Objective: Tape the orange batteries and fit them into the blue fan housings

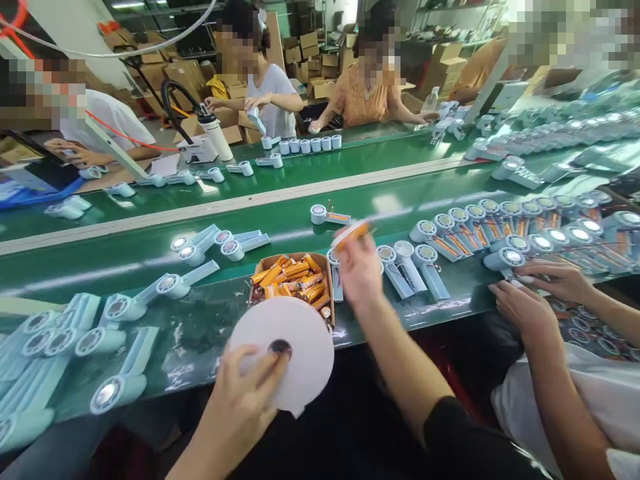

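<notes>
My left hand point(240, 400) grips a large white roll of tape point(295, 340) by its hub, thumb over the dark centre hole, just in front of the green bench edge. My right hand point(357, 270) is raised over the bench and holds an orange battery point(353, 233) with a white end, blurred by motion. Right behind the roll stands a small cardboard box point(327, 267) filled with several orange batteries point(293, 277). Pale blue handheld fan housings point(407, 263) lie just right of my right hand.
Pale blue fan housings point(115, 387) lie in rows at the left and along the green conveyor point(300, 200). A co-worker's two hands point(535, 293) work on housings at my right. Other people sit across the belt, with cardboard cartons point(170, 73) behind them.
</notes>
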The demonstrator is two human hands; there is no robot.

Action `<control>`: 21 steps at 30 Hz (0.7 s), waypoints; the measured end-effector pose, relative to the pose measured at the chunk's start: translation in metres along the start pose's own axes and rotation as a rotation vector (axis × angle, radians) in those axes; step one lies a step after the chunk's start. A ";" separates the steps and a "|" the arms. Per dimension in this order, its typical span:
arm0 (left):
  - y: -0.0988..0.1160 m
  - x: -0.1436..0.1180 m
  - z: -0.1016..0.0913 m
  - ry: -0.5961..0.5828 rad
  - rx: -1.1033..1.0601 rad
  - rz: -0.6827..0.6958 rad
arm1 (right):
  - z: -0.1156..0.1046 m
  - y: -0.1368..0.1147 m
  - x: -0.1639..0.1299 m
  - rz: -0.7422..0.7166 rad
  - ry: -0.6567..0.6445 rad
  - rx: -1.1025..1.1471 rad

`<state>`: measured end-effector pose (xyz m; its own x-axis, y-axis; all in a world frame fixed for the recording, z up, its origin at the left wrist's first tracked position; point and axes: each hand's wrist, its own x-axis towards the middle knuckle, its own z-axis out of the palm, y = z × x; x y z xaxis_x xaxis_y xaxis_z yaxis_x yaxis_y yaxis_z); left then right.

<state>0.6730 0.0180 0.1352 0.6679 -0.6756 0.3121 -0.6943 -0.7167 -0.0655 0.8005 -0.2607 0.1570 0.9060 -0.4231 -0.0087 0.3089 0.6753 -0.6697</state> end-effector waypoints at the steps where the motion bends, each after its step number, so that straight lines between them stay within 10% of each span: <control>1: -0.005 0.009 -0.003 -0.071 -0.030 -0.004 | -0.006 -0.010 0.021 -0.060 0.043 0.032; 5: -0.069 0.084 -0.007 -0.499 -0.332 -0.130 | -0.034 -0.028 0.069 -0.124 -0.018 -0.003; 10: -0.158 0.175 0.026 -0.358 -0.248 -0.467 | -0.067 -0.010 0.035 -0.097 -0.115 -0.146; 21: -0.202 0.194 0.092 -0.431 -0.068 -0.384 | -0.052 -0.028 0.038 -0.141 -0.253 -0.429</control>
<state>0.9671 0.0160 0.1220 0.9143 -0.3886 -0.1140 -0.3864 -0.9214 0.0416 0.8109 -0.3272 0.1372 0.9221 -0.2972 0.2479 0.3349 0.2915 -0.8961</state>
